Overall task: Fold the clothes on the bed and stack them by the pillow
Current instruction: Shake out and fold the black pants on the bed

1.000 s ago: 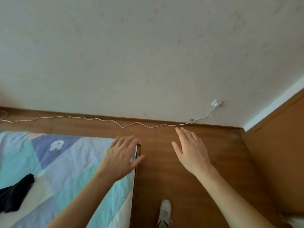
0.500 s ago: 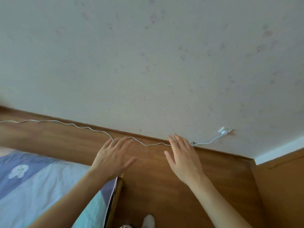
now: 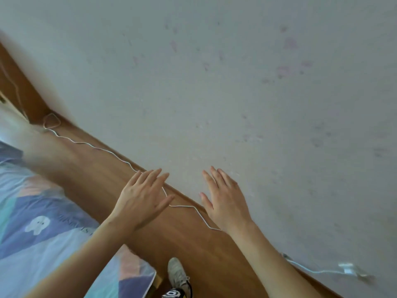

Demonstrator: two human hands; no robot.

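Observation:
My left hand (image 3: 141,198) and my right hand (image 3: 224,200) are both held out in front of me, palms down, fingers straight and spread, holding nothing. They hover over the wooden floor beside the wall. The bed (image 3: 40,229), with its patchwork cover in blue, teal and pink, fills the lower left; its corner lies under my left forearm. No clothes and no pillow show in this view.
A thin white cable (image 3: 90,145) runs along the foot of the pale wall (image 3: 236,82) to a plug (image 3: 347,268) at the lower right. My shoe (image 3: 177,274) stands on the wooden floor (image 3: 193,239) between the bed and the wall.
The view has swung and tilted, so the wall now fills most of it and the bed sits lower left. The dark garment seen a second ago is out of view. Both hands stay open.

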